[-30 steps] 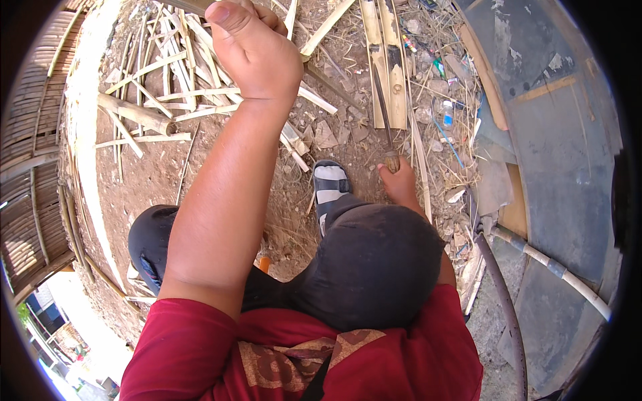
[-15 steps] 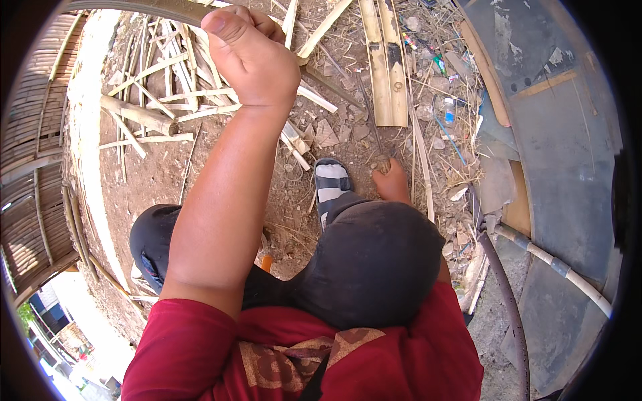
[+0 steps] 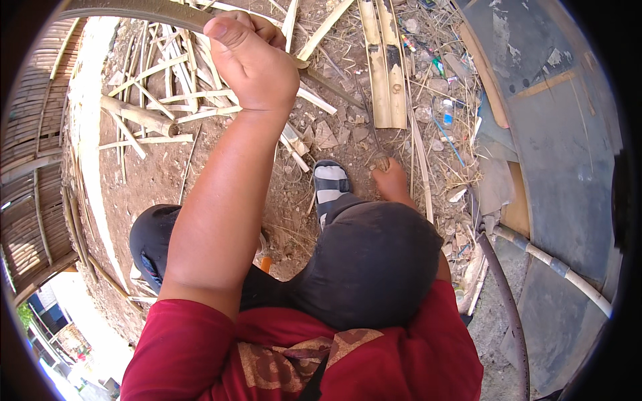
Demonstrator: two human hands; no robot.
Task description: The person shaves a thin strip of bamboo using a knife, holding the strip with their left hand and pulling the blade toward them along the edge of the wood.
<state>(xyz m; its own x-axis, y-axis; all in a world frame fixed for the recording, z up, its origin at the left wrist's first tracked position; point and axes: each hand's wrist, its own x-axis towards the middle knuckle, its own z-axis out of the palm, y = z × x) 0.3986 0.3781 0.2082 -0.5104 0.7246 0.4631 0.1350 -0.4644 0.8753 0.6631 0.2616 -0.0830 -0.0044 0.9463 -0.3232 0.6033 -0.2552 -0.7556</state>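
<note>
- Long, flat, grey-brown bamboo strip (image 3: 167, 13): it runs from the upper left edge, through the person's left hand, and slants down toward the right, above the ground.
- The left hand (image 3: 253, 57) has its grip closed round the strip, thumb on the near face; a firm, straight wrist should stop it twisting.
- Dark, narrow tool with a rounded brown handle (image 3: 381, 162): its shaft points up toward the strip's lower end. Whether the two touch, I cannot tell.
- The right hand (image 3: 393, 180) has its grip curled round that handle, low beside the knee; a steady hold and slow pressure look wiser than force.
- The striped grey-and-white shoe (image 3: 331, 184) is near the tool, so the edge is best angled away from foot and black-clothed knee (image 3: 371, 260).
- Beyond the tool lie two pale split bamboo lengths (image 3: 398, 87); leaving the strip room beside them would avoid snagging.
- Farther left, loose pale bamboo strips (image 3: 157, 67) and a thick round tan pole (image 3: 137, 115) lie on the brown earth (image 3: 287, 230), worth watching when swinging the strip.
</note>
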